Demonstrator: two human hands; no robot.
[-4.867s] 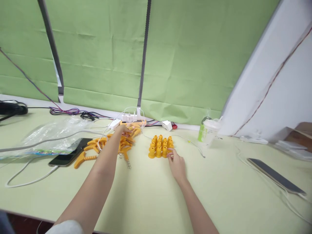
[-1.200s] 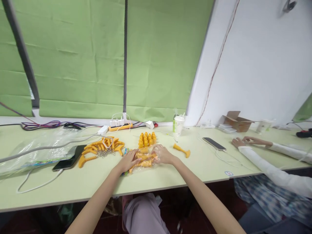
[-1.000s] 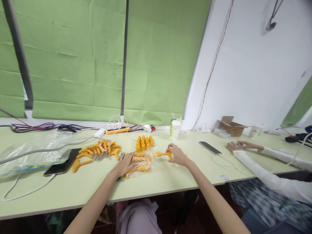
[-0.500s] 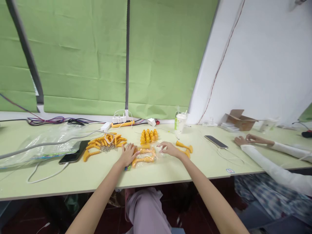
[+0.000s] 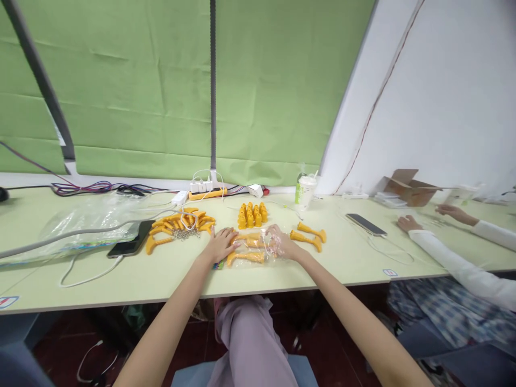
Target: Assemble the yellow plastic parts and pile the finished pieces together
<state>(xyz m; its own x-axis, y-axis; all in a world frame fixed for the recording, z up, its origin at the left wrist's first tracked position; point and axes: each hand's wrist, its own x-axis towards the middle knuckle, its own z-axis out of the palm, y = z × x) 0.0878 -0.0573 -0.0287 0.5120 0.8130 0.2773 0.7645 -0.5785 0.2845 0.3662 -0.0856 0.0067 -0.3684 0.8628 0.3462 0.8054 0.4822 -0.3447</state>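
Head view. The left hand (image 5: 221,244) is laid flat with the fingers spread. Nothing is gripped by it, and its fingertips are pressed on the left end of a clear bag (image 5: 262,251). The right hand (image 5: 282,243) is half closed at the bag's other end. Its fingers are curled into the film, which is bunched there. The film appears to be pinched, though it cannot be told whether a piece inside is also caught.

As to progress, two loose pieces (image 5: 306,239) are seen lying side by side on the table (image 5: 161,274), just right of the right hand and outside the bag. Three or so orange bagged pieces (image 5: 245,257) are still enclosed, so the bag is judged to be partly emptied, with most of its contents left inside.

The bag is stretched between the two hands and touched by both. The bagged pieces lie nearer the left hand's fingertips than the right hand's.

Beyond the hands, a block of upright caps (image 5: 252,215) is set out, apart from both. A pile (image 5: 179,224) of curved orange parts with chains lies beyond and left of the left hand, with a phone (image 5: 129,245) further left. A cup (image 5: 306,189) stands well beyond the right hand. Far to the right, a co-worker's hand (image 5: 406,223) rests on the table.
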